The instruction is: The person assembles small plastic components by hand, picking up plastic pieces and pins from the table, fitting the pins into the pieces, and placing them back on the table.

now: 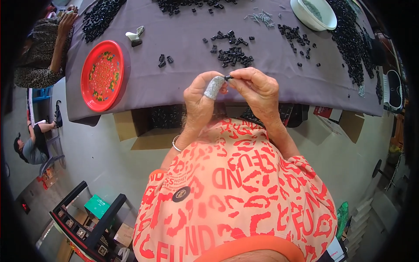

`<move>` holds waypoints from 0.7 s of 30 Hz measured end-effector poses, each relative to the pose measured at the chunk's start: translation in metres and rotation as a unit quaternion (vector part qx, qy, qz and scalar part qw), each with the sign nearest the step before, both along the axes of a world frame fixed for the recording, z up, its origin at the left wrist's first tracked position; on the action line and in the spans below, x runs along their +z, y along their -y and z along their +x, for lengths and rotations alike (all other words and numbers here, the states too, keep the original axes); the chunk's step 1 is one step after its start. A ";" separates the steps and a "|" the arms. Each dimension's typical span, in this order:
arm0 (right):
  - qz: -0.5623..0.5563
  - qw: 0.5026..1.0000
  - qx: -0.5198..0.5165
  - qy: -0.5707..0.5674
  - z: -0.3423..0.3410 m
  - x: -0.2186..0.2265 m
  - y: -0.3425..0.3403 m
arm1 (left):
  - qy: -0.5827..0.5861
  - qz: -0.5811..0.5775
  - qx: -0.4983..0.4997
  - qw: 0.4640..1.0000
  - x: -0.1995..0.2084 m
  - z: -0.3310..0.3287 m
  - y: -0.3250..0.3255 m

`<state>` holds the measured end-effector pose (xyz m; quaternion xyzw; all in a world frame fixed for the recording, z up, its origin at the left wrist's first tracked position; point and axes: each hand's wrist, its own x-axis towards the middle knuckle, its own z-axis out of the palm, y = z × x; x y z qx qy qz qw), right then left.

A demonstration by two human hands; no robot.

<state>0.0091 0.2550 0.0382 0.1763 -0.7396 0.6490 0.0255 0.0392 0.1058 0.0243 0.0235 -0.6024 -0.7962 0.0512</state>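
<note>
Just over the table's near edge, my two hands meet at a small black plastic part (227, 77). My left hand (200, 97), its thumb wrapped in a silvery-grey covering, grips one end. Thumb and fingertips of my right hand (258, 91) pinch the other end. My fingers partly hide the part, so its exact shape cannot be made out. Beyond my hands lies a loose heap of similar black parts (235, 56). Three more black parts (163, 61) or so lie to the left, and another scattered group (297, 37) is at the right.
A red flowered tray (84, 81) lies on the grey tablecloth (144, 83) at left. Thin grey pins (263, 18) and a white bowl (301, 19) are at the far right, beside a large black pile (353, 48). Another person's arm (59, 48) rests at the left edge. Cardboard boxes (152, 143) stand below.
</note>
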 end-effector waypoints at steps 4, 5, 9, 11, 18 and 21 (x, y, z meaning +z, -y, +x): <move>0.000 1.000 -0.014 0.002 0.001 0.001 0.002 | -0.004 0.009 0.008 1.000 -0.001 0.002 -0.003; 0.009 1.000 -0.020 -0.017 0.001 0.002 0.002 | -0.001 0.017 0.019 1.000 -0.002 0.003 -0.005; 0.049 0.993 -0.043 -0.101 -0.001 -0.002 0.009 | 0.011 0.018 0.047 0.999 -0.004 0.005 -0.011; 0.077 0.980 -0.068 -0.171 -0.002 -0.006 0.013 | 0.014 0.027 0.053 0.998 -0.009 0.004 -0.012; 0.040 0.991 -0.061 -0.112 -0.004 -0.024 0.013 | 0.032 -0.036 0.060 0.997 -0.020 0.002 -0.009; 0.027 0.993 -0.054 -0.098 -0.007 -0.029 0.013 | -0.074 -0.237 0.102 0.963 -0.028 -0.002 -0.005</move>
